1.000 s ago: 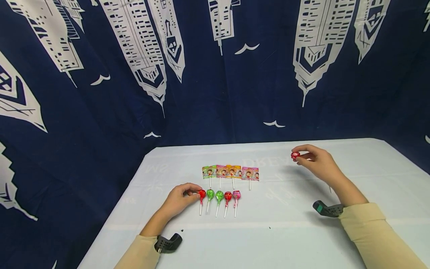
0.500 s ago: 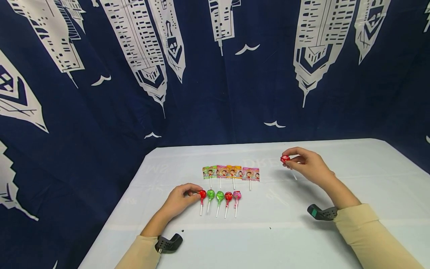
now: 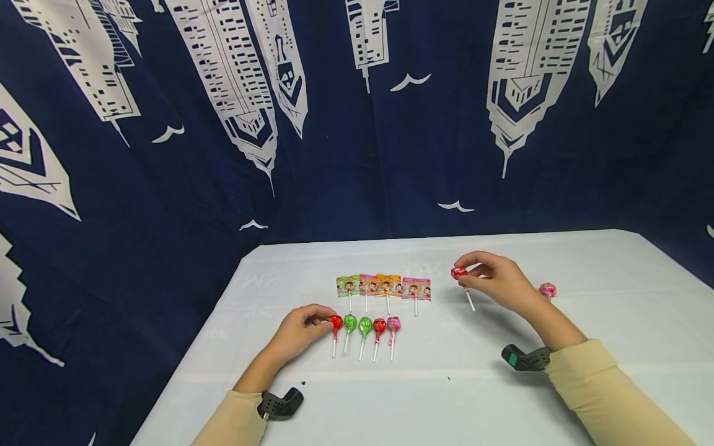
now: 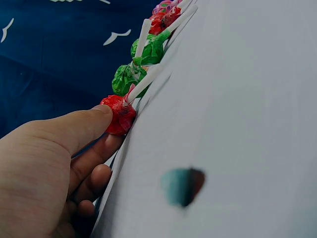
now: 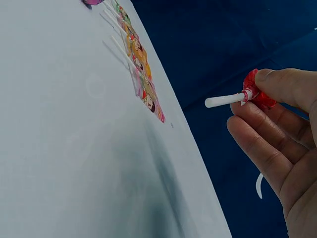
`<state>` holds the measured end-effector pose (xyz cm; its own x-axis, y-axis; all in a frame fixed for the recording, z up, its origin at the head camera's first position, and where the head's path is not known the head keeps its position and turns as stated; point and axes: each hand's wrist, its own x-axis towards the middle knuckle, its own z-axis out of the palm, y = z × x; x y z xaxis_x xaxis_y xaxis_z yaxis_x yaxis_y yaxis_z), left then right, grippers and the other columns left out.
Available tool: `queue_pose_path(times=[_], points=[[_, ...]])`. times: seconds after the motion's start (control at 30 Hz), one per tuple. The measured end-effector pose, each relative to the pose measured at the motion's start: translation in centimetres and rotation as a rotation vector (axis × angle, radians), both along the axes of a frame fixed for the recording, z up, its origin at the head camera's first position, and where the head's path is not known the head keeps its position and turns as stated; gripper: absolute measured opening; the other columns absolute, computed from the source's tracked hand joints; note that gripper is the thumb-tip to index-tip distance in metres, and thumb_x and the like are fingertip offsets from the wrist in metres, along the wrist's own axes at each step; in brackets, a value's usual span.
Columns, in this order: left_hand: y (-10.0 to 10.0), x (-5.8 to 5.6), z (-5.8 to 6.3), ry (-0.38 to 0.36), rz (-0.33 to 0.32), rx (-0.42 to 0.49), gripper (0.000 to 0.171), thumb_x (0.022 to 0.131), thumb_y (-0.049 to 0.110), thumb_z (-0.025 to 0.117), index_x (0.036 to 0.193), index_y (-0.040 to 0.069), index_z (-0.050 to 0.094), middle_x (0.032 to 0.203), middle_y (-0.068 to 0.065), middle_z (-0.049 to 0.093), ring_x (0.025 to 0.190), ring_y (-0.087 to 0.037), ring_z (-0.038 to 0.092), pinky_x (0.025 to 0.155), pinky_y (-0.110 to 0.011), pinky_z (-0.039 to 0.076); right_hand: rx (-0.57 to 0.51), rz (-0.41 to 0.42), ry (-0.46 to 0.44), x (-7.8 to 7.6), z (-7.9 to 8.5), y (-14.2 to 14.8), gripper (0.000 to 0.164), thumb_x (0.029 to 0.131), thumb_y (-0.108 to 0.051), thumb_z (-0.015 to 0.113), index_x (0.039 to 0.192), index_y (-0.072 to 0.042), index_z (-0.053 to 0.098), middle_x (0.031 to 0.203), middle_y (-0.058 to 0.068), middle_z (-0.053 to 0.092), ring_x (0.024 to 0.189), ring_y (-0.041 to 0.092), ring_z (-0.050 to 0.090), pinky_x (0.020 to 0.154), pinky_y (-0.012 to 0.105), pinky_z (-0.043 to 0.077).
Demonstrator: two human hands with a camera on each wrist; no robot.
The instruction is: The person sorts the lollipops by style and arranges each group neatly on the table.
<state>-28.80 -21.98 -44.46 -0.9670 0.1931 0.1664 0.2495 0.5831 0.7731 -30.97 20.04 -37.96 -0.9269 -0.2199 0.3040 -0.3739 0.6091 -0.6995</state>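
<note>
My left hand [image 3: 301,329] pinches the wrapped head of a red lollipop [image 4: 119,116] at the left end of the front row, its white stick toward me. Next to it lie two green lollipops [image 3: 365,326], another red lollipop [image 3: 379,326] and a pink lollipop [image 3: 393,324]. At the right, my right hand [image 3: 498,280] holds up a second red-wrapped lollipop [image 5: 262,99] by its head, between thumb and fingers. Its white stick points down in the head view. The held lollipop is apart from the table, above a shadow.
Behind the front row lie flat-packet lollipops in green [image 3: 348,285], orange [image 3: 387,284] and pink [image 3: 416,288]. One more pink lollipop [image 3: 548,290] lies beyond my right forearm, partly hidden. A dark speck [image 3: 304,383] lies on the white table [image 3: 424,409] near my left wrist.
My right hand has moved left and slightly nearer with its red lollipop, uncovering the pink lollipop behind the forearm. The left hand and the rows have stayed in place.
</note>
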Motion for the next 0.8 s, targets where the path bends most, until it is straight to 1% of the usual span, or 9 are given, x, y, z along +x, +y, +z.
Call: queue_pose_path(times=[0.23, 0.33, 0.43, 0.6, 0.7, 0.8], points=[[0.0, 0.0, 0.0, -0.002, -0.001, 0.003, 0.017, 0.086, 0.018, 0.077, 0.103, 0.020, 0.076, 0.086, 0.003, 0.064, 0.082, -0.012, 0.052, 0.072, -0.023, 0.040, -0.031, 0.069, -0.032, 0.0, -0.4, -0.6, 0.023, 0.089, -0.020, 0.075, 0.111, -0.014, 0.069, 0.105, 0.008, 0.075, 0.083, 0.006, 0.069, 0.074, 0.022, 0.053], [0.0, 0.0, 0.0, 0.001, 0.000, -0.001, 0.017, 0.086, 0.018, 0.077, 0.103, 0.020, 0.076, 0.086, 0.003, 0.064, 0.082, -0.012, 0.052, 0.072, -0.023, 0.040, -0.049, 0.105, -0.055, 0.1, -0.7, -0.9, 0.021, 0.090, -0.017, 0.074, 0.110, -0.013, 0.069, 0.104, 0.009, 0.075, 0.082, 0.007, 0.070, 0.075, 0.022, 0.055], [0.0, -0.1, -0.1, 0.005, -0.002, -0.003, 0.017, 0.086, 0.018, 0.077, 0.103, 0.020, 0.076, 0.086, 0.003, 0.064, 0.082, -0.012, 0.052, 0.072, -0.023, 0.040, -0.036, 0.119, -0.068, 0.2, -0.8, -1.3, 0.020, 0.091, -0.012, 0.071, 0.111, -0.013, 0.069, 0.107, 0.010, 0.074, 0.083, 0.010, 0.071, 0.075, 0.022, 0.055], [0.0, -0.1, -0.1, 0.006, -0.003, -0.003, 0.017, 0.086, 0.018, 0.077, 0.103, 0.020, 0.076, 0.086, 0.003, 0.064, 0.082, -0.012, 0.052, 0.073, -0.023, 0.039, 0.004, 0.156, -0.049, 0.5, -1.0, -2.1, 0.023, 0.091, -0.006, 0.069, 0.113, -0.012, 0.070, 0.112, 0.009, 0.072, 0.087, 0.011, 0.070, 0.076, 0.020, 0.055], [0.0, -0.1, -0.1, 0.004, -0.003, -0.002, 0.017, 0.086, 0.018, 0.077, 0.103, 0.020, 0.076, 0.086, 0.003, 0.064, 0.082, -0.012, 0.052, 0.073, -0.023, 0.040, 0.000, 0.191, -0.046, 0.6, -1.2, -2.6, 0.023, 0.089, -0.003, 0.068, 0.111, -0.012, 0.070, 0.111, 0.009, 0.072, 0.087, 0.012, 0.070, 0.076, 0.020, 0.055], [0.0, -0.1, -0.1, 0.001, -0.002, 0.000, 0.017, 0.086, 0.017, 0.077, 0.103, 0.020, 0.076, 0.087, 0.003, 0.065, 0.082, -0.012, 0.053, 0.073, -0.023, 0.040, 0.002, 0.208, -0.046, 0.7, -1.4, -3.1, 0.022, 0.088, -0.003, 0.070, 0.108, -0.012, 0.071, 0.108, 0.007, 0.073, 0.085, 0.011, 0.070, 0.075, 0.021, 0.055]])
